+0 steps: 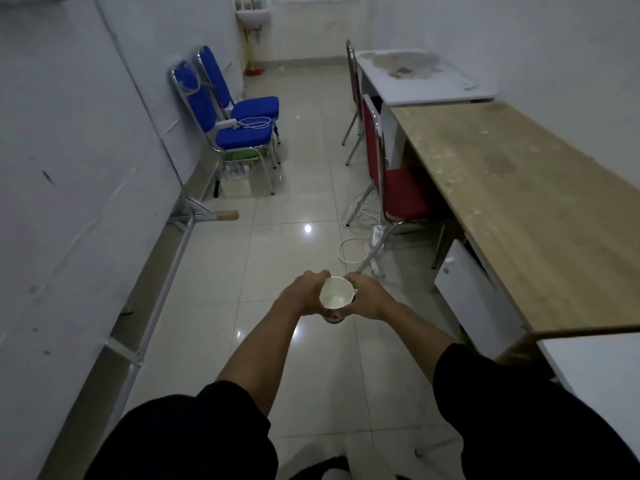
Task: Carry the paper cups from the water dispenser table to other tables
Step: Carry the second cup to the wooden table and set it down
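Two hands hold one white paper cup out over the floor.

The left hand (304,292) wraps its fingers around the left side of the paper cup (336,296), and the right hand (369,296) presses on its right side, so both hands are closed on it. The cup is tipped toward the camera, so its open mouth and white inside show. It hangs in the air above the shiny tiled floor (284,209), not on any table. A long wooden table (526,202) runs along the right wall, with a red chair (391,181) tucked at its near edge. A white table (426,77) stands past its far end. Two blue chairs (232,112) sit by the left wall. Both sleeves are black.
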